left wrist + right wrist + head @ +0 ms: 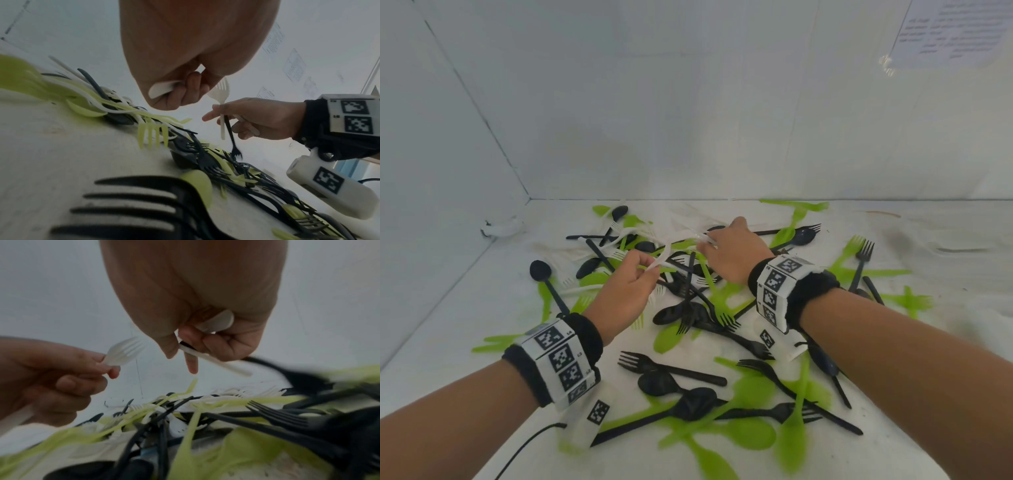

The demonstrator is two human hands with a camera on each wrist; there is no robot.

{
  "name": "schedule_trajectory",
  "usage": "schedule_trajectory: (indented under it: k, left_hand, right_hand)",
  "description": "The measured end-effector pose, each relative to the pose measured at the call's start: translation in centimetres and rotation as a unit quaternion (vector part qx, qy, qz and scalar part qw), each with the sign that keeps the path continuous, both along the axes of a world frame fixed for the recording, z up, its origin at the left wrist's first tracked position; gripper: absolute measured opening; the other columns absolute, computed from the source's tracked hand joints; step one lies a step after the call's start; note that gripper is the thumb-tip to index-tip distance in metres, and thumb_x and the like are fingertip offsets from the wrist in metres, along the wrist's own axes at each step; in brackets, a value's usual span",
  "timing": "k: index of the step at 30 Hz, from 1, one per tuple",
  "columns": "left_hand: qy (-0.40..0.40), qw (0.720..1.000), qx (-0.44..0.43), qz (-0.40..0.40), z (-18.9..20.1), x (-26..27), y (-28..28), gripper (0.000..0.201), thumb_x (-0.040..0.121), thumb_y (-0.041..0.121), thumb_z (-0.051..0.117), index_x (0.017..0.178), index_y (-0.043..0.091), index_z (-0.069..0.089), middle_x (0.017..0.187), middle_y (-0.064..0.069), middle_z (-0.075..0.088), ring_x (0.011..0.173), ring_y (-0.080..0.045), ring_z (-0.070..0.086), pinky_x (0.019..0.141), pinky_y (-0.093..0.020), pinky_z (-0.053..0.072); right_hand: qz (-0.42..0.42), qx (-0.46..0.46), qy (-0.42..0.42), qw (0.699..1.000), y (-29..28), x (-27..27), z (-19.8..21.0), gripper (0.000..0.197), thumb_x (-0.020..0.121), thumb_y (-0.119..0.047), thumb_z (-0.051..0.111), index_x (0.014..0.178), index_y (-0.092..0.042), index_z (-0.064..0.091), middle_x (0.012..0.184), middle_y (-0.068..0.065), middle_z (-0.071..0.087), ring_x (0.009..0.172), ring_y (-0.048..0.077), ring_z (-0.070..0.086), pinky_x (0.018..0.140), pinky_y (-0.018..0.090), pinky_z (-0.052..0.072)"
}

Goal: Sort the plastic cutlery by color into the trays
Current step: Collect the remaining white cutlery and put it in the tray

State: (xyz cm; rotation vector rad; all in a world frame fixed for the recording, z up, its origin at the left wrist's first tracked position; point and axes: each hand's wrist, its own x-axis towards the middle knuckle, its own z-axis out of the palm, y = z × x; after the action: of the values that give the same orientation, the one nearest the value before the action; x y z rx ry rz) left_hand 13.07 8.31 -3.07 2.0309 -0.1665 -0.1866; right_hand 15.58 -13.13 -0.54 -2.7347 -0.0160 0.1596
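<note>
Black, green and white plastic cutlery lies mixed in a pile (698, 308) on the white table (465, 308). My left hand (630, 287) hovers over the pile's left part and pinches a white fork (123, 352) between thumb and fingers; its handle end (162, 88) shows under the palm. Just to the right, my right hand (729, 253) grips white cutlery handles (216, 360). A black fork (232, 139) hangs tines down from those same fingers. Both hands are raised off the table, close together. No tray shows in any view.
White walls (619, 120) close the table in at the back and left. A sheet of paper (955, 31) hangs at the top right. A black cable (527, 445) runs off the near left edge. A small white object (500, 229) lies in the back left corner.
</note>
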Motion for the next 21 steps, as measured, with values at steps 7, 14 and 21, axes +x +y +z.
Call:
schedule_trajectory:
  k: [7,14,21]
  left_hand:
    - [-0.004,1.000,-0.012,-0.015,0.1,1.4,1.0,0.024,0.103,0.036,0.054,0.099,0.013,0.058,0.070,0.005,0.044,0.057,-0.009,0.036,0.062,-0.031,0.034]
    - [-0.004,0.999,-0.023,-0.043,-0.3,2.4,1.6,0.023,0.102,0.036,0.057,0.090,0.016,0.057,0.066,0.007,0.045,0.053,-0.008,0.037,0.061,-0.034,0.035]
    - [-0.082,0.993,0.069,-0.054,0.5,3.0,2.8,0.037,0.103,0.043,0.051,0.081,0.014,0.050,0.065,0.005,0.041,0.055,-0.007,0.038,0.060,-0.030,0.037]
  right_hand:
    - [-0.082,0.179,-0.102,0.975,0.5,0.3,2.0,0.057,0.102,-0.053,0.043,0.085,-0.008,0.073,0.083,0.011,0.071,0.074,0.026,0.063,0.076,0.038,0.052]
    - [-0.157,0.294,-0.080,0.940,0.3,-0.3,1.2,0.058,0.101,-0.057,0.046,0.065,-0.014,0.062,0.052,-0.009,0.051,0.061,0.019,0.052,0.070,0.033,0.044]
    - [-0.116,0.224,0.015,0.968,1.7,-0.5,-1.0,0.025,0.106,-0.028,0.042,0.108,-0.006,0.053,0.089,0.010,0.070,0.077,0.022,0.062,0.069,0.036,0.047]
